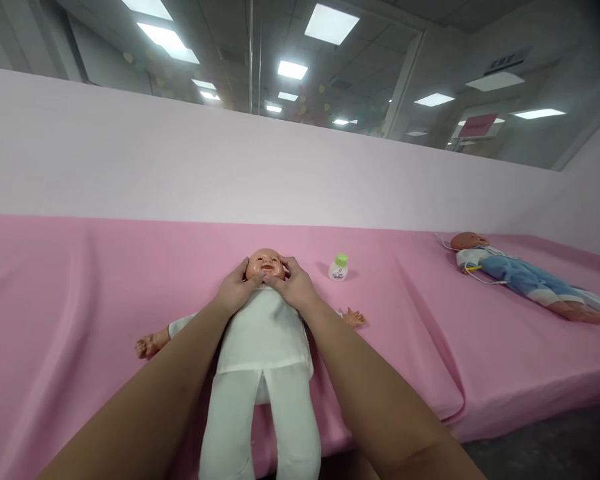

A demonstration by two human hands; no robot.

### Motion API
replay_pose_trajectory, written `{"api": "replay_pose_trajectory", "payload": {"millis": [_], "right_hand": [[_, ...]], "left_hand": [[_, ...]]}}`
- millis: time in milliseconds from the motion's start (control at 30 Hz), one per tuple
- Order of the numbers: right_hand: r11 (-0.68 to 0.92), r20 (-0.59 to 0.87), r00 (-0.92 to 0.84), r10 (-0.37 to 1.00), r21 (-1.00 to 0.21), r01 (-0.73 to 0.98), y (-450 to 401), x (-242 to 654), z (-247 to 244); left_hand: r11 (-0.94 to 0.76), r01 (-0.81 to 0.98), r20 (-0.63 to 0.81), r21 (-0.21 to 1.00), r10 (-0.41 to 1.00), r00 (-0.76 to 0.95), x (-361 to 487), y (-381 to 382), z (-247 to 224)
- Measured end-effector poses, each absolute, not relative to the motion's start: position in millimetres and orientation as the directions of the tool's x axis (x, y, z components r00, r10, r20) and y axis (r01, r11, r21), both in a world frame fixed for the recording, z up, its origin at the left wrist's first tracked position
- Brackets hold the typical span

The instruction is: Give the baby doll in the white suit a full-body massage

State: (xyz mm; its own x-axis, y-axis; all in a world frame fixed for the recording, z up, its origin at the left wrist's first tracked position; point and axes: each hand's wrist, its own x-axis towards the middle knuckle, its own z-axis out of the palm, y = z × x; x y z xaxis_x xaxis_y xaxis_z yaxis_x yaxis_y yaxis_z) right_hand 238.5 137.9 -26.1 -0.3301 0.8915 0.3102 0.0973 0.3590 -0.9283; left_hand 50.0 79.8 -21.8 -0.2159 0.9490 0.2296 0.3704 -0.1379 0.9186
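A baby doll [265, 327] in a white top and white trousers lies on its back on the pink sheet, head away from me and arms spread to both sides. My left hand [237, 287] cups the left side of its head, with the thumb at the chin. On the other side my right hand [295, 283] does the same, its fingers curled round the cheek and its thumb by the chin. Both thumbs almost meet under the doll's mouth. To the right of the doll's head stands a small clear bottle [339, 269] with a green cap.
A second doll [525, 277] in blue and white clothes lies at the far right, with thin white tubing beside it. The pink sheet [145, 267] has folds and ends at a front edge on the right. Behind it rises a white wall [230, 167] topped by glass.
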Motion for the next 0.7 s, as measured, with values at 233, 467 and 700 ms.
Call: {"api": "replay_pose_trajectory", "payload": {"millis": [233,467,700], "right_hand": [[0.269,0.298,-0.460,0.837,-0.955,-0.128,151,248,-28],[0.284,0.256,-0.367,0.894,-0.959,0.022,150,246,-30],[0.349,0.274,-0.233,0.933,-0.847,0.402,106,296,-9]], "left_hand": [[-0.201,0.211,0.254,0.957,0.930,-0.266,42,98,-46],[-0.147,0.366,0.281,0.919,0.895,-0.347,53,85,-30],[-0.026,0.676,0.312,0.736,0.899,-0.306,38,13,7]]}}
